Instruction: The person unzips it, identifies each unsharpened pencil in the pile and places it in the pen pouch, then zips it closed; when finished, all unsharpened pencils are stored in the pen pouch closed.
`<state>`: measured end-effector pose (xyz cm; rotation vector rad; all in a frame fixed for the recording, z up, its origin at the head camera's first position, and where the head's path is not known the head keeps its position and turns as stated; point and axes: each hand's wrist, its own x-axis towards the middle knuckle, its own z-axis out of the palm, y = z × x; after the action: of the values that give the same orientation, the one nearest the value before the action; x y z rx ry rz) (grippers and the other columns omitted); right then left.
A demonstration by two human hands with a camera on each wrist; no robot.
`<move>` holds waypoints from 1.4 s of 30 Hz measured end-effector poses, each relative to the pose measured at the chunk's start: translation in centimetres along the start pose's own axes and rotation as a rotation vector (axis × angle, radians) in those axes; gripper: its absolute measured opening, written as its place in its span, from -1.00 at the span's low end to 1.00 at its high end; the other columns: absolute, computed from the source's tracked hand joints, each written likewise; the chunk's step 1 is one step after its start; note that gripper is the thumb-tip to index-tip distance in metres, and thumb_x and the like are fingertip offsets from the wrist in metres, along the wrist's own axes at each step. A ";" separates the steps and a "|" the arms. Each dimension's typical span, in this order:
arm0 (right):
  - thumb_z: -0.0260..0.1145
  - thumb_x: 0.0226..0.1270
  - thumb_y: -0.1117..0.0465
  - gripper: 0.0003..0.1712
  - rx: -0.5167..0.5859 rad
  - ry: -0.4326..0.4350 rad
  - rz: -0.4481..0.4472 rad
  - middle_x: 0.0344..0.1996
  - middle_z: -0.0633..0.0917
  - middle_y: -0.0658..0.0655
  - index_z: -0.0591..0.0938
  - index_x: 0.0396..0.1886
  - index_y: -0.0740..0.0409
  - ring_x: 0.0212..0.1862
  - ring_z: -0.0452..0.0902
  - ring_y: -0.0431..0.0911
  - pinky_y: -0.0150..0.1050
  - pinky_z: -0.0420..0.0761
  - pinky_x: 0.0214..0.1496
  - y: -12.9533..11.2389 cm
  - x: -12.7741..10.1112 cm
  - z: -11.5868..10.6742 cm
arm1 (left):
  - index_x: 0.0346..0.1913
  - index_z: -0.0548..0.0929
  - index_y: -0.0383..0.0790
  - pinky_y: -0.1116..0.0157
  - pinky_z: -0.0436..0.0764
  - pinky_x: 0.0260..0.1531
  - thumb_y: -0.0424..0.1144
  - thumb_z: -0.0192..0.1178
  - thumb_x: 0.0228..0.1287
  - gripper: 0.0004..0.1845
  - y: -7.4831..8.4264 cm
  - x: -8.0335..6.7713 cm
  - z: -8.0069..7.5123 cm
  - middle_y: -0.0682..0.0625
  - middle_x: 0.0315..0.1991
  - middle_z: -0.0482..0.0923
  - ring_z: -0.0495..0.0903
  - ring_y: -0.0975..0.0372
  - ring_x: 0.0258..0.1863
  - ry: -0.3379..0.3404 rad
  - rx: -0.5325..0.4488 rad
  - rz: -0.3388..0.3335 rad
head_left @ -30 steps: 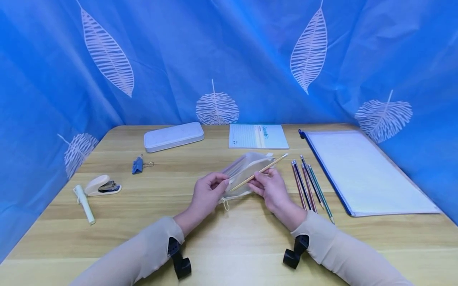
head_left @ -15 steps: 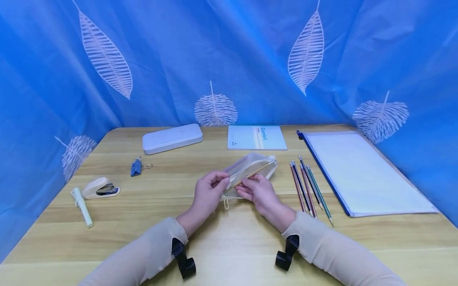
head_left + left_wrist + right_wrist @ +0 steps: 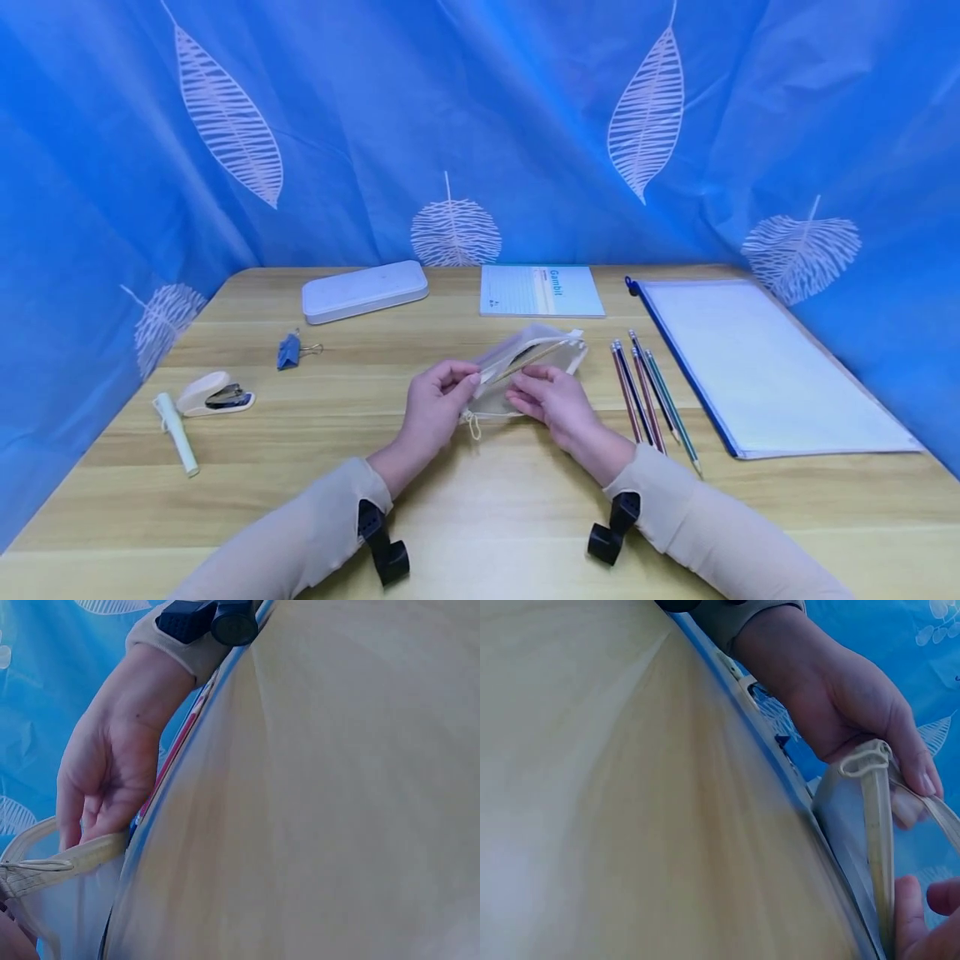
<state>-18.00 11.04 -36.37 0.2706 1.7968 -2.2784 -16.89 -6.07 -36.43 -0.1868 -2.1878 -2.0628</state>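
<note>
A translucent white zip pouch (image 3: 525, 404) with a pale zipper edge (image 3: 90, 855) stands gaping on the table. My left hand (image 3: 438, 400) pinches its left edge between thumb and fingers, also visible in the right wrist view. The pencil (image 3: 542, 353) lies slantwise inside the mouth of the pouch, partly hidden. My right hand (image 3: 557, 402) is at the front rim, fingertips just inside. In the right wrist view its thumb (image 3: 909, 911) and a finger stand apart, and no pencil shows between them. A cord loop (image 3: 474, 427) hangs from the pouch's near corner.
Right of the pouch lie several pencils (image 3: 647, 392) and a blue-edged folder (image 3: 765, 367). Behind are a notebook (image 3: 542, 292) and a white case (image 3: 365, 292). A binder clip (image 3: 288, 351), a stapler (image 3: 215, 394) and a pale green pen (image 3: 177, 435) lie left.
The yellow pencil has gone from sticking out above the pouch to lying within its mouth. My right hand lowered it, then loosened its fingers; my left hand kept its grip.
</note>
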 end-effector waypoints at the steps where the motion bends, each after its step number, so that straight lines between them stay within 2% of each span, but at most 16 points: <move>1: 0.12 0.29 0.42 -0.54 -0.006 -0.003 -0.007 -0.26 0.60 0.24 0.28 0.16 0.50 -0.36 0.63 -0.16 -0.36 0.62 -0.16 -0.2 -0.2 -0.3 | -0.25 0.63 -0.41 0.47 0.54 -0.57 -0.47 0.23 0.11 -0.87 0.1 0.1 0.0 -0.19 -0.43 0.62 0.50 0.32 -0.56 0.004 -0.003 0.000; 5: 0.11 0.26 0.46 -0.58 -0.056 -0.057 -0.039 -0.33 0.64 0.16 0.31 0.10 0.50 -0.35 0.64 -0.17 -0.37 0.63 -0.18 -0.9 -0.9 -1.3 | -0.25 0.64 -0.39 0.47 0.54 -0.55 -0.46 0.23 0.12 -0.87 0.5 0.5 -0.2 -0.17 -0.45 0.62 0.50 0.32 -0.55 0.032 -0.003 0.000; 9: 0.14 0.24 0.46 -0.68 -0.186 -0.151 -0.113 -0.42 0.65 0.10 0.37 -0.03 0.52 -0.37 0.64 -0.17 -0.35 0.65 -0.24 -1.3 -1.9 -1.5 | -0.24 0.64 -0.37 0.47 0.55 -0.52 -0.45 0.22 0.13 -0.87 0.9 0.9 -0.2 -0.12 -0.46 0.61 0.52 0.30 -0.53 0.058 -0.028 -0.022; 13: 0.22 0.19 0.41 -0.72 -0.337 -0.243 -0.240 -0.38 0.64 0.19 0.45 -0.13 0.51 -0.36 0.63 -0.14 -0.30 0.65 -0.24 -1.3 -2.9 -1.0 | -0.22 0.63 -0.40 0.45 0.58 -0.50 -0.46 0.22 0.12 -0.85 1.3 1.1 0.2 -0.10 -0.46 0.59 0.53 0.28 -0.52 0.061 -0.072 -0.047; 16: 0.29 0.14 0.38 -0.73 -0.445 -0.279 -0.359 -0.32 0.64 0.24 0.50 -0.18 0.44 -0.31 0.62 -0.12 -0.31 0.64 -0.20 -1.1 -3.3 -0.3 | -0.21 0.62 -0.41 0.44 0.58 -0.49 -0.47 0.21 0.12 -0.85 1.4 1.2 0.6 -0.12 -0.46 0.60 0.54 0.27 -0.51 0.061 -0.100 -0.050; 21: 0.38 0.03 0.39 -0.70 -0.505 -0.294 -0.486 -0.27 0.63 0.26 0.54 -0.21 0.37 -0.25 0.58 -0.09 -0.33 0.61 -0.14 -0.6 -3.2 0.7 | -0.21 0.62 -0.42 0.45 0.56 -0.50 -0.47 0.22 0.12 -0.84 1.4 1.0 1.4 -0.09 -0.48 0.61 0.53 0.29 -0.52 0.076 -0.122 -0.036; 28: 0.41 -0.06 0.44 -0.64 -0.485 -0.329 -0.508 -0.31 0.62 0.24 0.53 -0.20 0.35 -0.29 0.58 -0.12 -0.32 0.63 -0.17 0.0 -3.2 1.6 | -0.22 0.62 -0.42 0.47 0.53 -0.51 -0.48 0.22 0.10 -0.84 1.1 1.0 2.0 0.07 -0.55 0.55 0.49 0.32 -0.54 0.106 -0.159 -0.063; 35: 0.35 -0.04 0.47 -0.70 -0.480 -0.309 -0.504 -0.36 0.60 0.22 0.52 -0.24 0.35 -0.34 0.54 -0.17 -0.37 0.61 -0.24 0.2 -3.3 1.8 | -0.23 0.63 -0.41 0.48 0.50 -0.51 -0.45 0.24 0.09 -0.85 0.9 1.0 2.1 0.06 -0.54 0.54 0.49 0.31 -0.52 0.097 -0.143 -0.106; 42: 0.32 -0.04 0.45 -0.70 -0.538 -0.351 -0.478 -0.35 0.56 0.18 0.52 -0.23 0.33 -0.32 0.48 -0.13 -0.40 0.57 -0.25 -0.2 -3.4 1.5 | -0.24 0.63 -0.41 0.49 0.44 -0.57 -0.45 0.23 0.10 -0.86 0.8 0.8 1.9 0.06 -0.56 0.52 0.44 0.31 -0.56 0.071 -0.129 -0.108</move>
<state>-14.85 9.88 -34.87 -0.6687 2.3405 -1.8151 -17.56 -4.13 -35.58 -0.0069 -2.0676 -2.2334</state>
